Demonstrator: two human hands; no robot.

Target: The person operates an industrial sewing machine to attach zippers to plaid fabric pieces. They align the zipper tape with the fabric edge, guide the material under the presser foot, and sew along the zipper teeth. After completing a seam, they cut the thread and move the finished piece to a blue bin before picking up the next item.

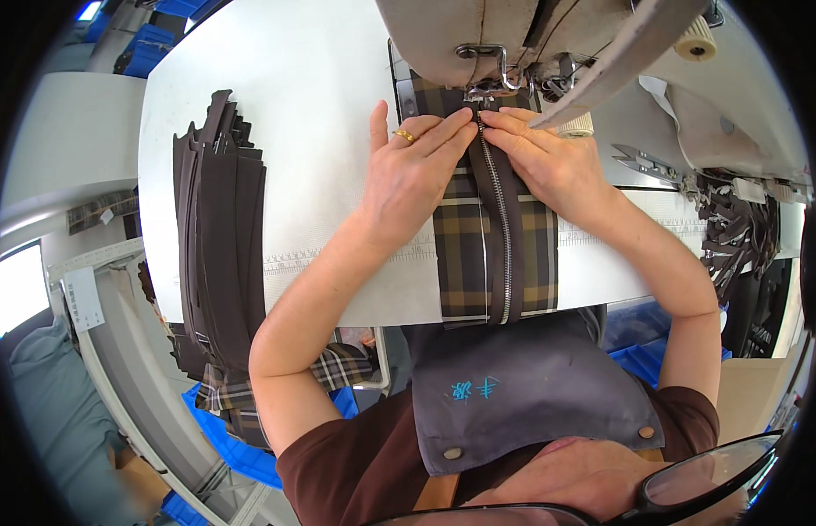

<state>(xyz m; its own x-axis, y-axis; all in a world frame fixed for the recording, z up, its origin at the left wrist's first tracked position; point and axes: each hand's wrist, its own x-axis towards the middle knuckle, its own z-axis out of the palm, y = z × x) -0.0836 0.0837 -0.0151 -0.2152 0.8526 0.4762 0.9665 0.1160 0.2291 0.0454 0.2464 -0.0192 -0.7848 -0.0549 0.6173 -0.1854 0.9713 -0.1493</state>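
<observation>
A strip of brown and black plaid fabric (460,263) lies on the white sewing table, running up under the presser foot (480,95) of a sewing machine (443,31). Along it stretches a dark zipper (504,228) with metal teeth, its upper end at the foot. My left hand (412,171) rests palm down on the fabric, fingers extended with tips at the zipper's left edge and the little finger raised. From the other side my right hand (552,167) lies flat, its fingertips pressing at the zipper's right edge just below the foot. What lies under both palms is hidden.
At the left, a stack of dark fabric strips (219,228) hangs over the table edge, above plaid pieces (241,399) and a blue bin (228,447). Right of the machine are thread snips (644,164) and a heap of dark scraps (732,228). Ruler markings (338,259) cross the table.
</observation>
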